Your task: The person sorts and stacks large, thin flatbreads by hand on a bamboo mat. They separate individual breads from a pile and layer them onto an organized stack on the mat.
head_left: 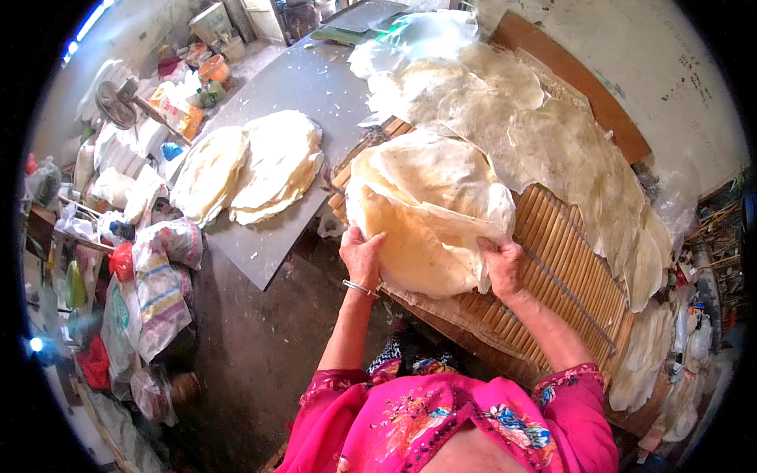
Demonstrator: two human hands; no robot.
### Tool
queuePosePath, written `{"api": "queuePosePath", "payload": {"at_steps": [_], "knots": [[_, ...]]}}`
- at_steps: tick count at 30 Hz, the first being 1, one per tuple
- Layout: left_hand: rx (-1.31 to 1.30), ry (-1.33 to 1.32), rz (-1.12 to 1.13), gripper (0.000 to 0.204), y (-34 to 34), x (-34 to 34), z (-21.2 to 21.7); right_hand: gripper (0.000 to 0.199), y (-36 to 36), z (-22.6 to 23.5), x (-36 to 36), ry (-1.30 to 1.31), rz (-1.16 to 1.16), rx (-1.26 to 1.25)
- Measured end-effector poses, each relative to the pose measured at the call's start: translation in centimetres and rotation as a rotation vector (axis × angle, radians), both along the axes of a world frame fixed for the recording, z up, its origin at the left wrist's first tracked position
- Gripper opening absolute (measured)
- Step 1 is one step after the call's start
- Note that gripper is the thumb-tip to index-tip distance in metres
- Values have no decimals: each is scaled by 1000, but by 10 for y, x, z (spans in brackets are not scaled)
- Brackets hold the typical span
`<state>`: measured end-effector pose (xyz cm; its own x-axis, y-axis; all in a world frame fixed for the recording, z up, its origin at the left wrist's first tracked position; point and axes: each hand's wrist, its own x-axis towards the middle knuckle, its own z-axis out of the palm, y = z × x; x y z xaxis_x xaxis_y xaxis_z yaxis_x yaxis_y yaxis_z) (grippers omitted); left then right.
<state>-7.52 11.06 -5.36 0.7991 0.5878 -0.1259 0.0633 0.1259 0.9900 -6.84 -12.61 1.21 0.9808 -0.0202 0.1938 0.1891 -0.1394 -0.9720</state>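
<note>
Both my hands hold a loose stack of thin, pale, round sheets (434, 221), which look like rice paper. My left hand (363, 254), with a bracelet at the wrist, grips the near left edge, its thumb on top. On the near right edge my right hand (502, 266) is closed, also with the thumb uppermost. The upper sheets are creased and partly folded over. Beneath them lies a slatted bamboo surface (564, 260). My fingers under the stack are hidden.
More sheets overlap in a wide layer (544, 146) at the back right. Two round piles (276, 165) rest on a grey board (268, 244) to the left. Bags and sacks (162, 276) crowd the far left, near a fan (117, 104). A wall (670, 87) stands behind.
</note>
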Motion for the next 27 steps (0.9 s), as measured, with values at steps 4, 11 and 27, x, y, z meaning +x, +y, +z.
{"api": "queuePosePath", "payload": {"at_steps": [4, 11, 27], "knots": [[4, 34, 11, 18, -5, 4, 12, 18, -10, 10, -2, 46, 35, -71], [-183, -60, 57, 14, -45, -6, 63, 12, -43, 36, -2, -141, 231, -274], [-486, 42, 319, 18, -237, -210, 32, 14, -202, 18, -70, -404, 860, -468]]}}
